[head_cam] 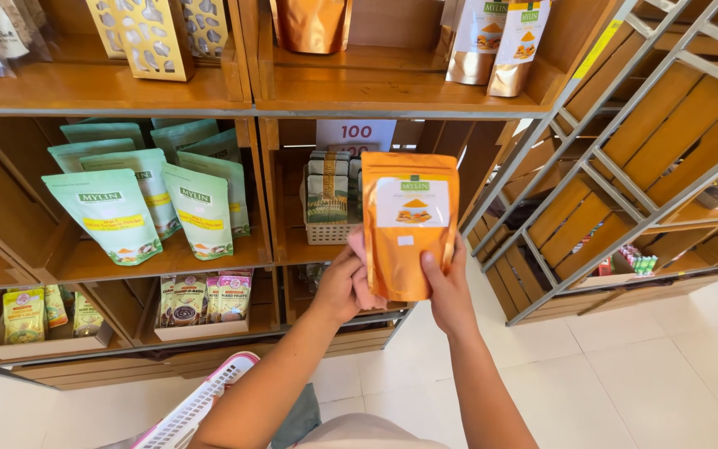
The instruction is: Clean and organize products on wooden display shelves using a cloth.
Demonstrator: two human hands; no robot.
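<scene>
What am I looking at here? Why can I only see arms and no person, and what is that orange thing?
The picture comes from a camera worn on a person's head, looking down, so you see only their own two arms reaching forward. There is no machine, just bare hands. The left hand and the right hand together hold up a shiny orange stand-up pouch with a white label, one hand on each side near its bottom. In front is a wooden shelf unit like in a shop. On it stand pale green pouches, small colourful packets in a cardboard tray, and a little woven basket with striped packs. Higher up stand copper-coloured pouches. At the bottom edge you can see part of a pink and white plastic basket, above the white tiled floor.
</scene>
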